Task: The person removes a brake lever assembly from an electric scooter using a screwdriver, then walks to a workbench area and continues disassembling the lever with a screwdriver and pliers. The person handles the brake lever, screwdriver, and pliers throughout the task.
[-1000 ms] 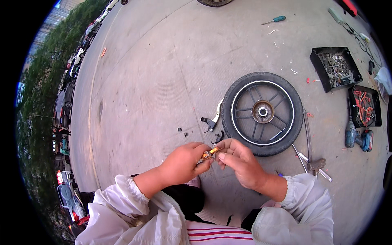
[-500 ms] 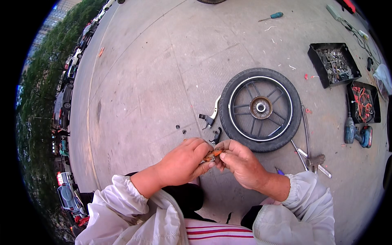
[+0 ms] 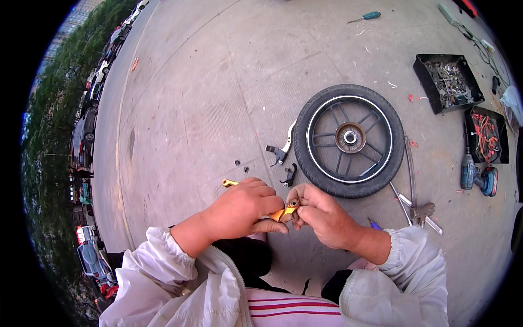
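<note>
Low in the middle of the view, my left hand (image 3: 239, 210) is wrapped around a gold brake lever (image 3: 277, 215). Its slim end sticks out past the knuckles on the far left side. At the lever's wider end, with a round hole or bushing, my right hand (image 3: 321, 215) pinches it between thumb and fingers. Most of the lever's middle is hidden in my left palm. Just beyond my hands lie a black bracket (image 3: 289, 175) and a silver lever with a black mount (image 3: 281, 152). Two small dark pieces (image 3: 245, 169) lie left of them.
A spoked wheel with tyre (image 3: 310, 163) lies flat at right. Beyond it are a box of small metal parts (image 3: 427, 90), a box of red wires (image 3: 504, 144), and a cordless drill (image 3: 486, 182). Nearer lie a hammer (image 3: 422, 211) and rods; far off, a screwdriver (image 3: 371, 16).
The gold lever has turned in my hands: its slim end now shows beyond my left hand, and its holed end faces up. My left hand has shifted slightly left.
</note>
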`<state>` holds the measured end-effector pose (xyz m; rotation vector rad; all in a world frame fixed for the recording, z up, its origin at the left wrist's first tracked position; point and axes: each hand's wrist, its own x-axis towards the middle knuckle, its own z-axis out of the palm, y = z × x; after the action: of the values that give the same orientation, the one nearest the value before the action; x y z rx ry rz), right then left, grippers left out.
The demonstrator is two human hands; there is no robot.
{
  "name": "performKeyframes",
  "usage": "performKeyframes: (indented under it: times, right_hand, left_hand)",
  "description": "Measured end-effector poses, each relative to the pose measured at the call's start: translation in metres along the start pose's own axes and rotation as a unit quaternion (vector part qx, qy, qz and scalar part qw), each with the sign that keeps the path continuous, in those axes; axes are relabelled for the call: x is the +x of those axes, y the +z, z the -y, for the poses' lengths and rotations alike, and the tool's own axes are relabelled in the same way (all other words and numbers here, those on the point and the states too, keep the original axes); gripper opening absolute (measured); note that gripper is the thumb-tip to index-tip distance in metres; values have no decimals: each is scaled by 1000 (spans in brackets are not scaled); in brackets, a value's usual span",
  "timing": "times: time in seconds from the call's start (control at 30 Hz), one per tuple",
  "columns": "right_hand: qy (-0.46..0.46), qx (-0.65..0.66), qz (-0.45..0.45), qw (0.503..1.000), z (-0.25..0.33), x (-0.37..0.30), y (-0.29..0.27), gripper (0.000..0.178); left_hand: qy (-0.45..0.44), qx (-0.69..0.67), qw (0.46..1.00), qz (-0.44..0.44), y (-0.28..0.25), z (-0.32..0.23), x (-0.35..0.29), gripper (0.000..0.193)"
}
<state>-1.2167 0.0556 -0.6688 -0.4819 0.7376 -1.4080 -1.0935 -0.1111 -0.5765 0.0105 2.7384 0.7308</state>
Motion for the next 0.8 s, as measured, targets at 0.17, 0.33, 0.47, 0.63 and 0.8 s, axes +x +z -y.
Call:
performKeyframes:
  times: [0.17, 0.33, 0.47, 0.63, 0.8]
  right_hand:
    - [5, 6, 2, 1000, 2, 2, 2, 24]
    - [-4, 78, 6, 997, 6, 4, 3, 24]
    - [-29, 93, 4, 995, 6, 4, 4, 23]
    - [-58, 63, 8, 996, 14, 5, 6, 23]
    - [-65, 85, 21, 994, 19, 9, 7, 25]
  left_hand:
    - [-11, -31, 999, 0, -2, -2, -1, 36]
    - [-21, -98, 995, -28, -4, -5, 0, 31]
    - [-37, -188, 981, -29, -2, -5, 0, 29]
    - [-67, -341, 937, -34, 3, -2, -4, 28]
    - [-136, -488, 862, -15, 9, 2, -10, 26]
